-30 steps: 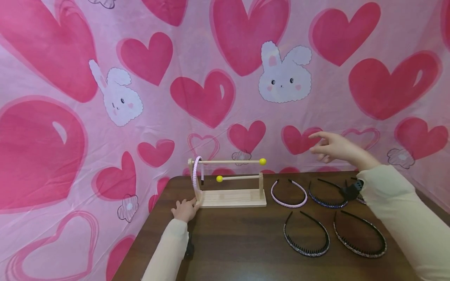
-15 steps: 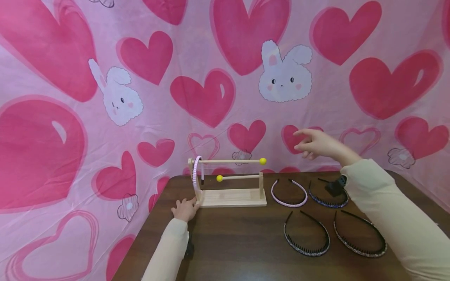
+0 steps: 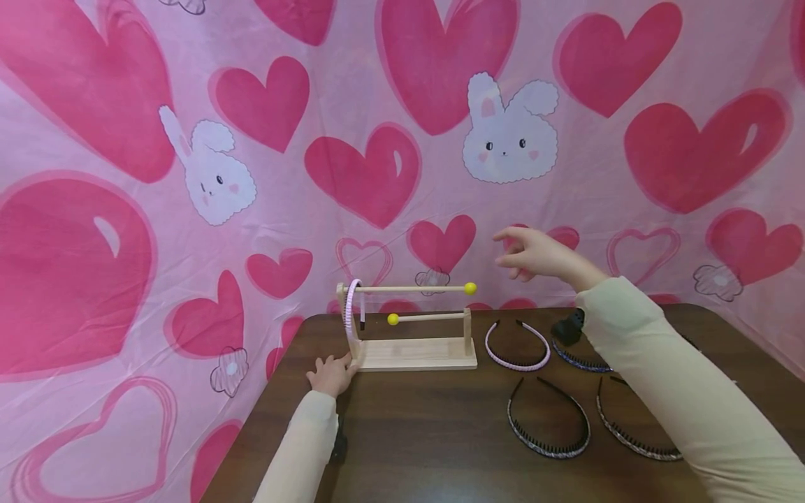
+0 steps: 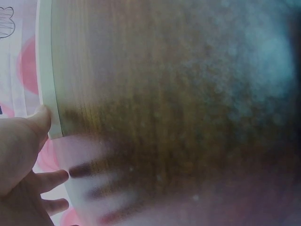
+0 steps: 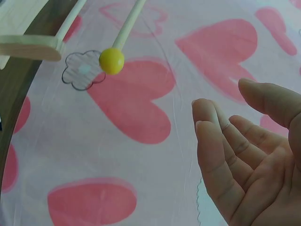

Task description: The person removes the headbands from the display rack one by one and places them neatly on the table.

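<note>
A wooden rack [image 3: 415,353] with two dowels tipped by yellow balls stands at the back of the table. On its upper dowel, at the left end, hangs a pink headband [image 3: 350,307]. My left hand [image 3: 331,375] rests at the left end of the rack's base; in the left wrist view the thumb touches the base's corner [image 4: 55,127] and the fingers are spread. My right hand [image 3: 534,253] is in the air, right of the upper yellow ball [image 3: 470,288], with nothing in it. In the right wrist view its fingers [image 5: 211,150] are loosely bent, apart from the thumb.
Right of the rack lie a second pink headband [image 3: 517,367], a blue one [image 3: 581,362] partly behind the right sleeve, and two dark glittery ones, the nearer-left [image 3: 550,450] and the right [image 3: 641,450]. A pink heart-print cloth [image 3: 402,84] hangs behind the brown table [image 3: 415,433].
My right hand has moved left through the air, from above the blue headband toward the upper yellow ball. The left hand and the rack have stayed in place.
</note>
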### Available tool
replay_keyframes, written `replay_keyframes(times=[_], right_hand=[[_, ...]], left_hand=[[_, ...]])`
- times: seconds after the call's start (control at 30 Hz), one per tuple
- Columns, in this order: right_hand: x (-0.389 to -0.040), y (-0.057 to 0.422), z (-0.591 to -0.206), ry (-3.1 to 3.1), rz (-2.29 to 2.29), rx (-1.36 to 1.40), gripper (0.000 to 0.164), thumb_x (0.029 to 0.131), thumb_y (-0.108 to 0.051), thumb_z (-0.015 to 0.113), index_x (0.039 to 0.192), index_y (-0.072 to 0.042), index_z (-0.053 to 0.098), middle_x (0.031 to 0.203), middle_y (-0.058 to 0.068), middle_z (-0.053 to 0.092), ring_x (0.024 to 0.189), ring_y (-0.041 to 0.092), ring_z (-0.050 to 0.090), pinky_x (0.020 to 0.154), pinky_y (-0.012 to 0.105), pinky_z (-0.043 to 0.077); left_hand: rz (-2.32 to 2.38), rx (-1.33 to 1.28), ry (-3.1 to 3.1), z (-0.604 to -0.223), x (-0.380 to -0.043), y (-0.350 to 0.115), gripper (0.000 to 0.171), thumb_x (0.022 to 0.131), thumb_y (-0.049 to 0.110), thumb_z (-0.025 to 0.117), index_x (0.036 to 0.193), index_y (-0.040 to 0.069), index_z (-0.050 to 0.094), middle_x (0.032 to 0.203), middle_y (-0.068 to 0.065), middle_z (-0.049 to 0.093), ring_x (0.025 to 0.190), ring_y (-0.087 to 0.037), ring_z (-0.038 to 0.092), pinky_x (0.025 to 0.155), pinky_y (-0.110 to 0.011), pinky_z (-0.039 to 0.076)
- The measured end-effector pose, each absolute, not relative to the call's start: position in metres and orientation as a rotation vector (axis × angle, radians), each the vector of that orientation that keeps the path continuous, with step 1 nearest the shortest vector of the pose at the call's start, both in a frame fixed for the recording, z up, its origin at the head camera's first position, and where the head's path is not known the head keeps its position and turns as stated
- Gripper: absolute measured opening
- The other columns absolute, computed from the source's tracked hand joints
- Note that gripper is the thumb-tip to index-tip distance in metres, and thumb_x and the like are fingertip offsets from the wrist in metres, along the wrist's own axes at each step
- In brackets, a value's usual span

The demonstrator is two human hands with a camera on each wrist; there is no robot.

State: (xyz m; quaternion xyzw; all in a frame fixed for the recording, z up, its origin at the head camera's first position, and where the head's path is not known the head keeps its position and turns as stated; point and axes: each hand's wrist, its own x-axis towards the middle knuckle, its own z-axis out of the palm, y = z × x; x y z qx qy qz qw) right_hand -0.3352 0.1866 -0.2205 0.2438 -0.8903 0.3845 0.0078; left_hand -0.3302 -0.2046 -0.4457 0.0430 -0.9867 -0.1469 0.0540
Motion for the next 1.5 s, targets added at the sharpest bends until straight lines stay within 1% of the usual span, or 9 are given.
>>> replay_keyframes(times=[0.3,0.43,0.5,0.67,0.73,0.9,0.97,1.4,1.5], right_hand=[[-0.344,0.161,-0.228,-2.786,1.151,0.779,0.052,0.086,-0.013,0.064,0.132,-0.002,0.042,0.098,0.019,0.06,0.061,0.021,0.059,0.06,0.035,0.053],[-0.345,0.147,-0.23,-2.776,1.173,0.8,0.053,0.086,-0.01,0.064,0.133,-0.003,0.041,0.097,0.018,0.06,0.06,0.022,0.059,0.059,0.035,0.053],[-0.346,0.139,-0.231,-2.776,1.181,0.813,0.054,0.085,-0.009,0.064,0.133,-0.003,0.041,0.096,0.018,0.06,0.061,0.025,0.06,0.059,0.036,0.053],[-0.348,0.123,-0.235,-2.787,1.197,0.841,0.053,0.085,-0.009,0.065,0.133,-0.003,0.041,0.095,0.018,0.061,0.067,0.034,0.062,0.061,0.04,0.053],[-0.348,0.117,-0.238,-2.787,1.198,0.846,0.053,0.085,-0.008,0.065,0.132,-0.003,0.042,0.094,0.018,0.062,0.066,0.033,0.062,0.059,0.039,0.053],[-0.348,0.103,-0.243,-2.778,1.199,0.833,0.052,0.085,-0.01,0.066,0.132,-0.005,0.043,0.09,0.015,0.063,0.059,0.022,0.06,0.054,0.035,0.052],[-0.348,0.098,-0.244,-2.775,1.207,0.836,0.052,0.086,-0.01,0.065,0.133,-0.006,0.043,0.09,0.014,0.063,0.059,0.02,0.059,0.055,0.036,0.052],[-0.346,0.06,-0.252,-2.763,1.253,0.909,0.052,0.085,-0.009,0.066,0.132,-0.005,0.043,0.091,0.012,0.063,0.063,0.023,0.062,0.058,0.034,0.053],[-0.344,0.05,-0.256,-2.77,1.308,0.891,0.053,0.085,-0.009,0.066,0.133,-0.007,0.044,0.091,0.013,0.063,0.062,0.023,0.062,0.058,0.033,0.053]], left_hand=[[-0.453,0.122,-3.01,-0.443,-0.329,-0.203,0.044,0.092,0.034,0.055,0.13,0.012,0.054,0.12,-0.026,0.049,0.114,-0.046,0.034,0.084,-0.064,0.027],[-0.477,0.136,-3.0,-0.448,-0.334,-0.203,0.044,0.091,0.034,0.056,0.13,0.014,0.054,0.12,-0.025,0.049,0.114,-0.045,0.033,0.086,-0.065,0.026],[-0.453,0.133,-2.982,-0.451,-0.335,-0.204,0.045,0.091,0.038,0.055,0.129,0.016,0.055,0.117,-0.024,0.05,0.112,-0.045,0.034,0.084,-0.064,0.027],[-0.458,0.136,-2.984,-0.452,-0.336,-0.204,0.045,0.091,0.039,0.054,0.13,0.016,0.055,0.118,-0.024,0.05,0.113,-0.045,0.033,0.084,-0.065,0.026],[-0.483,0.14,-3.002,-0.449,-0.336,-0.203,0.045,0.091,0.035,0.055,0.131,0.014,0.053,0.12,-0.025,0.049,0.115,-0.046,0.032,0.086,-0.065,0.025],[-0.467,0.121,-3.007,-0.445,-0.332,-0.202,0.046,0.092,0.035,0.054,0.131,0.012,0.053,0.121,-0.026,0.048,0.114,-0.047,0.033,0.085,-0.064,0.027],[-0.463,0.117,-3.003,-0.444,-0.331,-0.201,0.046,0.092,0.035,0.054,0.131,0.012,0.053,0.121,-0.026,0.049,0.114,-0.046,0.033,0.085,-0.064,0.027],[-0.495,0.116,-3.007,-0.444,-0.329,-0.203,0.046,0.093,0.036,0.051,0.132,0.011,0.052,0.122,-0.027,0.047,0.113,-0.047,0.033,0.085,-0.065,0.026],[-0.506,0.113,-3.009,-0.444,-0.329,-0.204,0.046,0.093,0.036,0.051,0.132,0.011,0.052,0.122,-0.027,0.047,0.113,-0.047,0.032,0.084,-0.065,0.026]])
